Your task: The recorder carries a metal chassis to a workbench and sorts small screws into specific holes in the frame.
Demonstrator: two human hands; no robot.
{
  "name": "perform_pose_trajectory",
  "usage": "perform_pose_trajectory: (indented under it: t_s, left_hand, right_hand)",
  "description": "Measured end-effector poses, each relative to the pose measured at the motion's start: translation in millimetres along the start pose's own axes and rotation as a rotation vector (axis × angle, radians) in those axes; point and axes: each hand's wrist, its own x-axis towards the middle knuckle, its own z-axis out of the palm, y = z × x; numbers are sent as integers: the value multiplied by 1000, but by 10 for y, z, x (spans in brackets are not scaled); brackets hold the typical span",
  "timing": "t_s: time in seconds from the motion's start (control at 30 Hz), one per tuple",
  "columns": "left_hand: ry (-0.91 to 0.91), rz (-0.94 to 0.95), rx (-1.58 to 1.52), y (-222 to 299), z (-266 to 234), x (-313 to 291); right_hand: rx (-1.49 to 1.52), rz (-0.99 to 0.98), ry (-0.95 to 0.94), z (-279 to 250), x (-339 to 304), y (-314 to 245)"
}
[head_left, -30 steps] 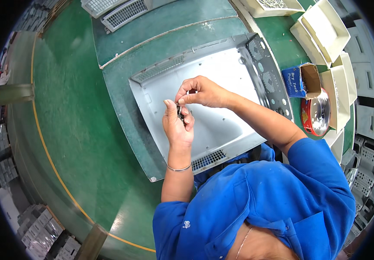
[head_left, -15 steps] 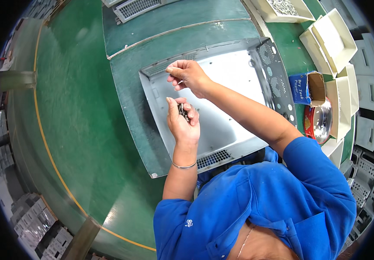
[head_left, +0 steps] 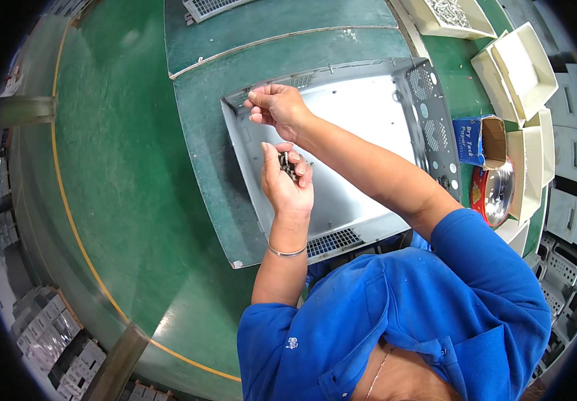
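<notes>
A shallow grey sheet-metal case (head_left: 335, 207) with upturned walls and perforated sections lies under my hands. Several small dark metal fasteners (head_left: 288, 166) are cupped in my left hand (head_left: 287, 187), its fingers curled round them above the left part of the case. Farther off, near the far left corner, my right hand (head_left: 280, 110) has thumb and forefinger pinched together close to the wall. Whatever sits in that pinch is too small to make out. A few small studs dot the case's floor.
The case rests on a green worktable (head_left: 201, 147). To the right stand an open blue cardboard box (head_left: 470, 140), a round red-sided tin (head_left: 496, 194) and stacked cream trays (head_left: 526, 67). One far tray (head_left: 449, 13) holds many small metal parts. A white grille panel (head_left: 215, 7) lies at the far edge.
My right hand has shifted slightly left and away from me, toward the case's far left corner. My left hand still cups the fasteners. The whole view has shifted a little.
</notes>
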Motion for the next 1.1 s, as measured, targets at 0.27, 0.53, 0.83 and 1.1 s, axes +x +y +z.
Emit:
perform_pose_trajectory:
  t_s: [0.27, 0.53, 0.83, 1.1]
  left_hand:
    - [-9, 2, 4, -6, -10, 12]
    - [-11, -5, 7, 0, 0, 2]
    - [-20, -12, 1, 1, -13, 0]
    - [8, -21, -32, 11, -21, 6]
  right_hand:
    - [145, 3, 73, -1, 25, 28]
    - [165, 65, 99, 48, -3, -5]
    - [229, 108, 80, 54, 30, -31]
    - [331, 32, 49, 94, -13, 57]
